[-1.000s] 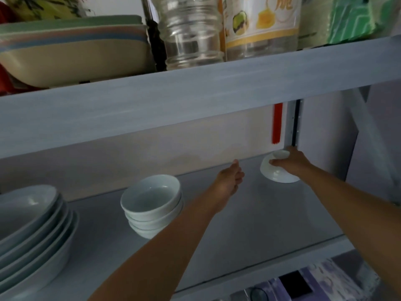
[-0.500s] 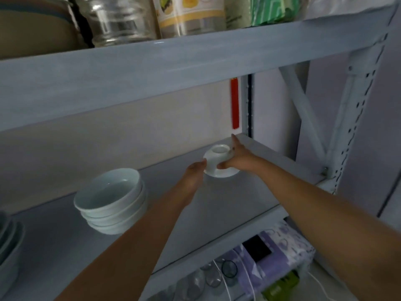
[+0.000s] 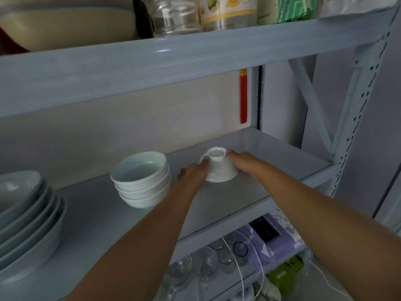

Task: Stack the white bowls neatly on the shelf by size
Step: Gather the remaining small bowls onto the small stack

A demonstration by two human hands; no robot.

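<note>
Head view: the left hand (image 3: 193, 172) and right hand (image 3: 243, 162) clasp an upturned white bowl (image 3: 220, 167) from either side on the shelf (image 3: 271, 161), just right of the stack of 3 bowls (image 3: 141, 179). It is probably the gathering step; next it needs turning upright and nesting onto that stack. The bowl is glossy, foot ring up.

On the middle shelf (image 3: 271, 166): 1 stack of 3 nested white bowls (image 3: 141, 178), 1 small upturned white bowl (image 3: 221, 168) apart from it, and 1 pile of wider dishes (image 3: 26, 218) at the left edge, about 5 or 6, the count unsure. 2 hands are in view, the left hand (image 3: 193, 173) and right hand (image 3: 245, 161). Above: 1 clear jar (image 3: 173, 14). Below: several drinking glasses (image 3: 208, 261), too blurred to count
</note>
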